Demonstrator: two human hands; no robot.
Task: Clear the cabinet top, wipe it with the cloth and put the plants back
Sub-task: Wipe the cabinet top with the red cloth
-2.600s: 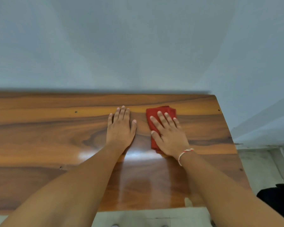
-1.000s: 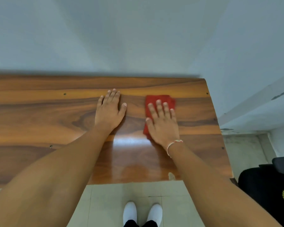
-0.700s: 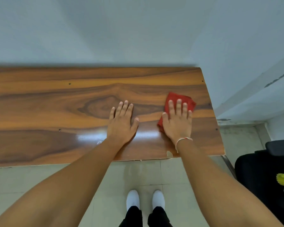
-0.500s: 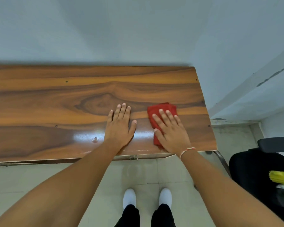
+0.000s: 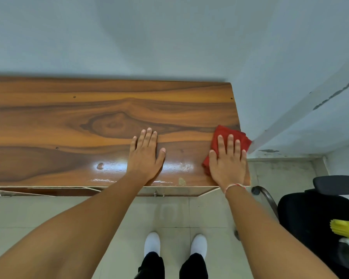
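Two hands on glossy brown wood-grain cabinet top [image 5: 101,121]. Left hand [image 5: 146,158]: flat, fingers straight, holding nothing, at front middle. Right hand [image 5: 229,164]: flat, pressing folded red cloth [image 5: 223,133] at right end, cloth overhanging that edge. Risk: cloth likely slides off edge if pushed further. Nearby: black office chair [image 5: 314,214] right of cabinet top, carrying yellow object [image 5: 345,230]; plants not visible.

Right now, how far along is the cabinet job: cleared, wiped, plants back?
Cleared: the cabinet top shows only bare wood. In hand: the right hand presses the red cloth flat at the top's right end, while the left hand rests flat on the wood. Left: no plants stand on the top; something yellow lies on the black chair, too blurred to identify.
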